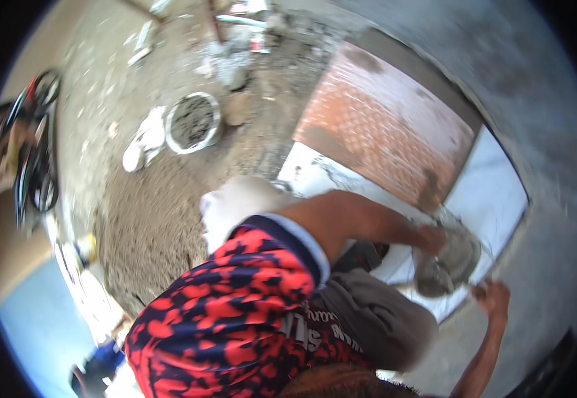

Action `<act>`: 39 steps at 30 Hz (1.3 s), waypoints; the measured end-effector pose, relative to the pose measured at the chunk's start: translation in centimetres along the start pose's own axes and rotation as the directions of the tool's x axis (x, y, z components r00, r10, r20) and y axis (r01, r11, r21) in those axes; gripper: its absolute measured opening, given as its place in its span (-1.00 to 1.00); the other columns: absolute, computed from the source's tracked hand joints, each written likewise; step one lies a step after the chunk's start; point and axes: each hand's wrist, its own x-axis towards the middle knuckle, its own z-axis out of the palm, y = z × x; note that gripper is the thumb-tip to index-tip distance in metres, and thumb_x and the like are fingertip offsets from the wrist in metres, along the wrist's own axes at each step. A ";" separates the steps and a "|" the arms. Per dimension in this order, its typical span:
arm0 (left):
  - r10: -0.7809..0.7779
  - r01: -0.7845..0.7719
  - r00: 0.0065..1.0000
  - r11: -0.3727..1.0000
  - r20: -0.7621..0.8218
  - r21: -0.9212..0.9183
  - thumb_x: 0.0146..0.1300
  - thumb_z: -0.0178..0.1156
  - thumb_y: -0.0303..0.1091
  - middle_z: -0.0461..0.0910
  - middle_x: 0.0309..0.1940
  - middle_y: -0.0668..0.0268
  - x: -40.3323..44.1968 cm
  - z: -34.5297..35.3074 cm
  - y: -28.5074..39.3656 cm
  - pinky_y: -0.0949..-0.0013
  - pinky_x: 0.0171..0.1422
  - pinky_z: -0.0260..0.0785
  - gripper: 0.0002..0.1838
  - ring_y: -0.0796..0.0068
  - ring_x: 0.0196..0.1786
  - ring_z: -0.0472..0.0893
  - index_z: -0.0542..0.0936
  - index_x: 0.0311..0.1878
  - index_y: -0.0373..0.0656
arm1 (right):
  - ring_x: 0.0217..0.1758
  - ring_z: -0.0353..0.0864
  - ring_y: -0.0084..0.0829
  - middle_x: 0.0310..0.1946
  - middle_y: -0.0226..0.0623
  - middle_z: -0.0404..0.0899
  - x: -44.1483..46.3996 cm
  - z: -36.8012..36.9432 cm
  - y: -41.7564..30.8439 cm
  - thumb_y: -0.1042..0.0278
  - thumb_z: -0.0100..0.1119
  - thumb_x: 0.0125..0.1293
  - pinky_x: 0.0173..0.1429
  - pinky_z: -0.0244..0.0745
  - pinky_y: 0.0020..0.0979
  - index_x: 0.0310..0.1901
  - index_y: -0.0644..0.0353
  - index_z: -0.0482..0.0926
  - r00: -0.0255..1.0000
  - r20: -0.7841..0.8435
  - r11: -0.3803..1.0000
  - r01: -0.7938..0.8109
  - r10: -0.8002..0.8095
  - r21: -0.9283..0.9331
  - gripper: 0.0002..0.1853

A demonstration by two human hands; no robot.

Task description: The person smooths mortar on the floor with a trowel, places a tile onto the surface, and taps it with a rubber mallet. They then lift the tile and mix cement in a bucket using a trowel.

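Note:
My left hand (431, 240) reaches across from the red-and-navy sleeve. Its fingers close at the upper edge of a grey, mortar-smeared, pan-like thing (457, 255) over a white marbled tile (491, 192); blur hides its exact shape. Close to that tile's lower right edge is my right hand (492, 298), fingers curled together. A thin piece seems to run from these fingers toward the grey thing, too blurred to name. Beyond my left forearm lies a large tile with an orange, ridged back (375, 119), streaked white and dabbed with mortar.
A white bucket (215, 136) of grey mortar stands upper left beside a whitish bag (149, 136). A sand heap (146, 219) spreads below them. At far left is a motorcycle (36, 146). Grey concrete floor (534, 265) borders the tiles on the right.

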 end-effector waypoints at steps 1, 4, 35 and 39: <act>-0.048 0.048 0.997 0.999 -0.068 0.001 -0.02 0.21 -0.27 0.66 -0.27 0.09 4.5 7.9 -3.2 -0.06 -0.36 0.49 -0.67 0.13 -0.19 0.66 0.66 -0.16 -0.18 | -0.37 0.62 0.04 -0.48 0.01 0.62 -1.0 -1.6 -0.5 0.12 0.36 0.00 -0.24 0.49 -0.10 -0.29 0.19 0.69 0.998 0.014 0.985 -0.061 0.059 0.160 -0.68; -0.040 -0.005 0.961 0.987 0.274 0.162 -0.07 0.31 -0.27 0.63 -0.14 0.17 7.0 6.8 -2.4 0.03 -0.29 0.49 -0.56 0.25 -0.11 0.64 0.63 -0.05 -0.16 | -0.37 0.63 0.03 -0.48 0.04 0.61 -3.8 -0.7 1.5 0.19 0.36 0.02 -0.26 0.49 -0.12 -0.26 0.25 0.67 0.987 0.086 0.856 -0.160 0.135 0.491 -0.68; -0.151 0.154 0.966 0.988 0.207 0.004 0.26 0.10 -0.02 0.53 0.07 -0.01 -2.7 -4.8 1.8 0.02 0.12 0.43 -0.37 -0.03 0.12 0.54 0.29 0.23 -0.31 | -0.19 0.61 0.06 -0.31 0.06 0.61 -7.3 15.9 -3.4 -0.13 -0.08 0.36 -0.04 0.45 -0.06 0.09 0.18 0.39 0.906 0.202 0.746 -0.422 0.373 0.515 -0.48; 0.003 -0.002 0.978 1.000 0.207 -0.007 0.12 0.14 -0.12 0.65 -0.26 0.01 -1.9 -3.9 0.3 0.00 -0.07 0.48 -0.61 0.01 -0.12 0.64 0.60 -0.17 -0.28 | -0.29 0.63 -0.22 -0.32 -0.07 0.63 -10.6 9.6 -3.1 0.23 0.41 0.06 -0.15 0.49 -0.22 0.10 0.23 0.42 0.897 0.271 0.541 -0.429 0.349 0.724 -0.42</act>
